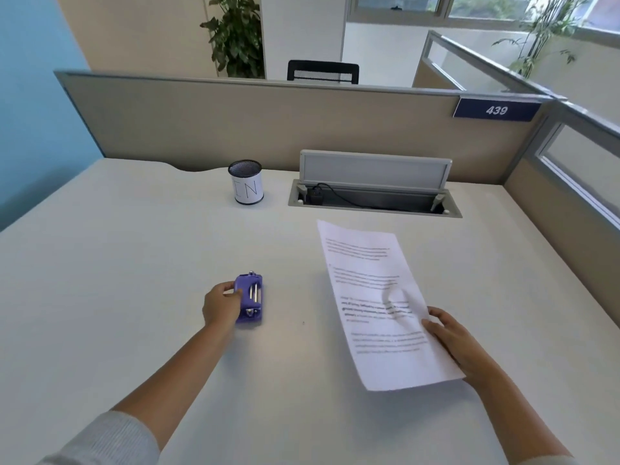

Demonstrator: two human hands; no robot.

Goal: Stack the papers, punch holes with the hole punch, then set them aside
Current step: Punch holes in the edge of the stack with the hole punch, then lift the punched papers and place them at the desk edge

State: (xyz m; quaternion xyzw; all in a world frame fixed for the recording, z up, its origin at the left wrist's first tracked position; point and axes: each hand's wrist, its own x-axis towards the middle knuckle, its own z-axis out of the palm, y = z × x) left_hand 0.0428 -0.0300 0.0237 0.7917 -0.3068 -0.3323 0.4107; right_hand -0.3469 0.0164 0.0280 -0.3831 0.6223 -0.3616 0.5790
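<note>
On the pale grey desk top (134,263), the small purple plastic hole punch (251,302) lies left of centre with its long axis running roughly away from the person, tilted slightly to the right at its far end; two metal bars show on its upper face. The left hand (221,305) grips it from the left side, fingers curled round its near-left edge.

To the right, well apart from the punch, the white printed paper sheets (379,303) lie with their long axis running from the far left corner towards the near right, text lines crossing the short way. Near the right edge the paper is buckled upward. The right hand (453,340) holds that right edge, fingers on top of the sheet; whether the thumb is beneath cannot be told.

At the back of the desk stand a black mesh pen cup with a white label (245,182) and an open grey cable hatch (374,189).
</note>
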